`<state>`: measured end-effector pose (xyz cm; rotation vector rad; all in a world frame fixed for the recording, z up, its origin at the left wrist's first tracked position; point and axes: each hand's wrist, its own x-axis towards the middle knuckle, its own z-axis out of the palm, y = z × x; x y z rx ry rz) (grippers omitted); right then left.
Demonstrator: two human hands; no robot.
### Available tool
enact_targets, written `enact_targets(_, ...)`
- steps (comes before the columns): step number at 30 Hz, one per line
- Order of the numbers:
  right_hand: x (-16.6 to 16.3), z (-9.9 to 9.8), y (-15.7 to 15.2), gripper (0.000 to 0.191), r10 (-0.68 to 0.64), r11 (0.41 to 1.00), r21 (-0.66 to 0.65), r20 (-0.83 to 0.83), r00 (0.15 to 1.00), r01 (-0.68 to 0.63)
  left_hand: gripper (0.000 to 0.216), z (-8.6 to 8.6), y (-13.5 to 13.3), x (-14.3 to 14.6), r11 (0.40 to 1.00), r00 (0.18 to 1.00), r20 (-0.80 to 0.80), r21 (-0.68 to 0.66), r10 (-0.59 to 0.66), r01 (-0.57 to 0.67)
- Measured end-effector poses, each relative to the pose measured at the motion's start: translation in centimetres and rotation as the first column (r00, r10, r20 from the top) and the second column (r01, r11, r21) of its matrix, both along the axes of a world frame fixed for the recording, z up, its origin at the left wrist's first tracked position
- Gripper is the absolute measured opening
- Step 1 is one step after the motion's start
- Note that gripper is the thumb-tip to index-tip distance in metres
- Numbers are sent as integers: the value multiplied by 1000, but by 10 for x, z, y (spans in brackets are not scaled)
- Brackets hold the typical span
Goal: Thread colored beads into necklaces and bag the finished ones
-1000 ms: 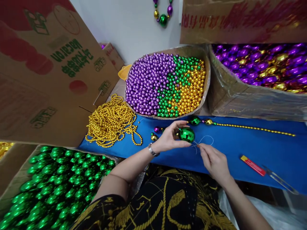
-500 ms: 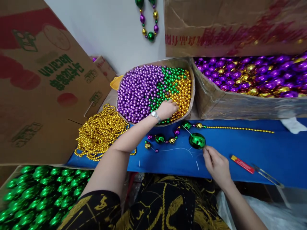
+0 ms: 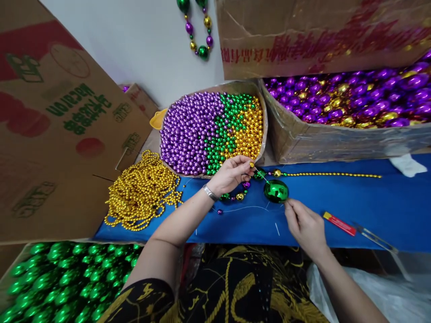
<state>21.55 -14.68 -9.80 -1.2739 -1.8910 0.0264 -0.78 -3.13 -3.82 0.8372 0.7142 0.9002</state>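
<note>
My left hand (image 3: 232,176) pinches a small gold bead (image 3: 252,165) at the tip of a thin needle (image 3: 261,174). That needle runs through a large shiny green bead (image 3: 276,191). At the green bead's lower right end, my right hand (image 3: 305,224) is closed in a pinch on the needle's other end, which the fingers mostly hide. Partly behind my left hand lies a strand of green, purple and gold beads (image 3: 239,196) on the blue cloth. A white thread (image 3: 244,209) with a small purple bead (image 3: 220,211) trails below it.
A box of small purple, green and gold beads (image 3: 191,130) stands ahead. Gold bead chains (image 3: 141,193) are heaped to its left. Large green beads (image 3: 63,278) fill a box at lower left, and purple and gold ones (image 3: 323,98) one at right. A red cutter (image 3: 340,223) lies right.
My left hand has come out of the bead box, moving down toward the needle with a gold bead in its fingers. My right hand keeps its pinch by the green bead.
</note>
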Motion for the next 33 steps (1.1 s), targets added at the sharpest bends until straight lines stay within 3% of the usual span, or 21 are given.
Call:
enact_targets(5, 0, 0, -2, 12, 7, 1000, -7, 2, 1000, -7, 38, -2, -3, 2, 999, 1000, 11, -31, 24, -24)
enact_targets(12, 3, -2, -3, 14, -25, 999, 27, 40, 999, 24, 41, -2, -3, 7, 999, 997, -68, 23, 43, -42)
enact_targets(17, 7, -14, -2, 14, -69, 998, 1, 29, 997, 69, 37, -5, -10, 19, 952, 962, -242, 301, 125, -48)
enact_targets(19, 10, -26, -1, 16, -114, 991, -70, 2, 994, 113, 34, -13, -16, 30, 934, 944, -315, 358, 103, 18)
enact_targets(22, 17, -51, 2, 18, -142, 969, -207, -28, 989, 134, 33, -36, -23, 48, 940, 925, -378, 324, 25, 108)
enact_targets(24, 25, -65, 3, 19, -122, 964, -239, -11, 993, 116, 34, -52, -24, 58, 927, 906, -422, 354, 44, 120)
enact_targets(26, 34, -73, 3, 22, -130, 966, -221, 32, 991, 134, 31, -61, -21, 64, 878, 873, -478, 456, 103, 145)
enact_targets(28, 41, -70, 6, 23, -180, 963, -192, 74, 981, 191, 26, -59, -17, 67, 789, 828, -532, 579, 177, 203)
enact_targets(31, 43, -50, 15, 28, -188, 970, -149, 40, 981, 191, 21, -36, -10, 70, 646, 782, -563, 706, 266, 289)
enact_targets(33, 38, -32, 24, 31, -106, 987, -130, -49, 993, 99, 20, -12, -7, 73, 600, 798, -540, 742, 267, 301)
